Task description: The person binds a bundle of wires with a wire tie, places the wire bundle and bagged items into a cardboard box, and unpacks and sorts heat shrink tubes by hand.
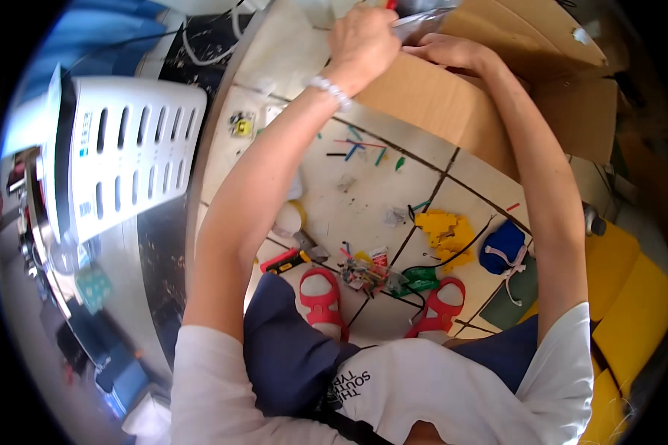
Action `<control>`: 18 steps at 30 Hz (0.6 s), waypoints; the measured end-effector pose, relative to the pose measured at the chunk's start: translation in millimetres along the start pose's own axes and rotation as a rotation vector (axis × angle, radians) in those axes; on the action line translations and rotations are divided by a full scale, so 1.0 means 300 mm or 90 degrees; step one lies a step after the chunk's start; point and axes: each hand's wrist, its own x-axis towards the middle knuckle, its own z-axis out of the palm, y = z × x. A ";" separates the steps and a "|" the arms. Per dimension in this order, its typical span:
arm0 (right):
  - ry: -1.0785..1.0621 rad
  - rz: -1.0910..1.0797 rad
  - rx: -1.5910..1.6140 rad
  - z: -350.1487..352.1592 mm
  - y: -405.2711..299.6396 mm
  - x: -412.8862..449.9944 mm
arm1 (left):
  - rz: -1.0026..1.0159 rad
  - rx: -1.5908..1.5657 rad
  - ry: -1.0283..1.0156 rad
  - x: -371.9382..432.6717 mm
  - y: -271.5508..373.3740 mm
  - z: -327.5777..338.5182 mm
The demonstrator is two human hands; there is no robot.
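An open cardboard box [423, 94] stands on the tiled floor in front of me. My left hand [364, 41], with a beaded bracelet at the wrist, is curled at the box's near-left edge. Clear plastic film [423, 23] lies beside its fingers, and a red piece [391, 4] shows just beyond them. What this hand grips is hidden by its back. My right hand [448, 50] reaches over the box's opening, fingers bent at the near edge beside the film. Its fingertips are partly hidden, so a hold on anything cannot be made out.
Heat-shrink tubing pieces [362, 149], a tape roll [292, 218], a red-and-black utility knife [285, 260], yellow plastic parts [445, 231] and a blue drawstring pouch [502, 247] lie on the floor. A white slotted plastic basket [139, 150] is at left, yellow boxes [629, 289] at right.
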 end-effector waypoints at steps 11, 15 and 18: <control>0.008 -0.046 -0.095 0.031 -0.027 -0.030 | -0.080 -0.031 -0.034 -0.076 0.008 -0.041; -0.033 -0.075 -0.079 -0.003 0.008 -0.047 | -0.033 -0.188 -0.042 -0.090 -0.004 -0.130; -0.025 -0.053 -0.082 0.011 -0.044 -0.056 | 0.054 -0.199 0.120 -0.064 -0.150 -0.130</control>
